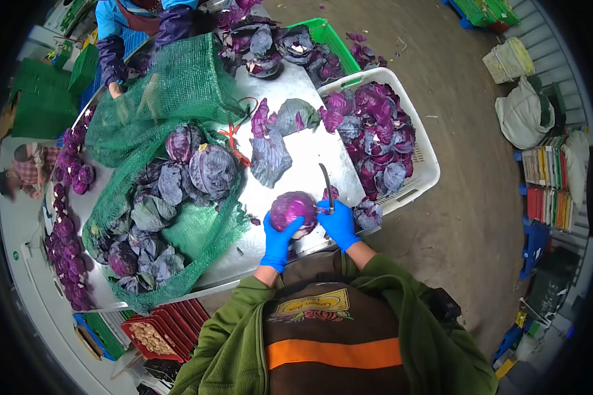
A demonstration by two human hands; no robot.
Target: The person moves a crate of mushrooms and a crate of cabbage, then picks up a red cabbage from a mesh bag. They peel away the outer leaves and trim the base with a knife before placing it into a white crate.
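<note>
My left hand (281, 238), in a blue glove, grips a red cabbage (292, 212) from its lower left, just above the near edge of the metal table (247, 247). The cabbage is shiny purple, with a pale patch at its lower side. In my blue-gloved right hand (338, 224) is a knife (326, 183), its dark curved blade pointing up and away from me. That hand is close to the cabbage's right side. Loose outer leaves (271, 158) lie on the table beyond. Another dark leaf (367, 214) rests right of my right hand.
A green mesh sack (171, 85) with several cabbages (212, 166) covers the table's left side. At right stands a white crate (423, 155) of purple leaves; a green crate (329, 33) is behind it. Across the table a person (115, 49) reaches near the sack. Trimmed cabbages (64, 228) line the far left.
</note>
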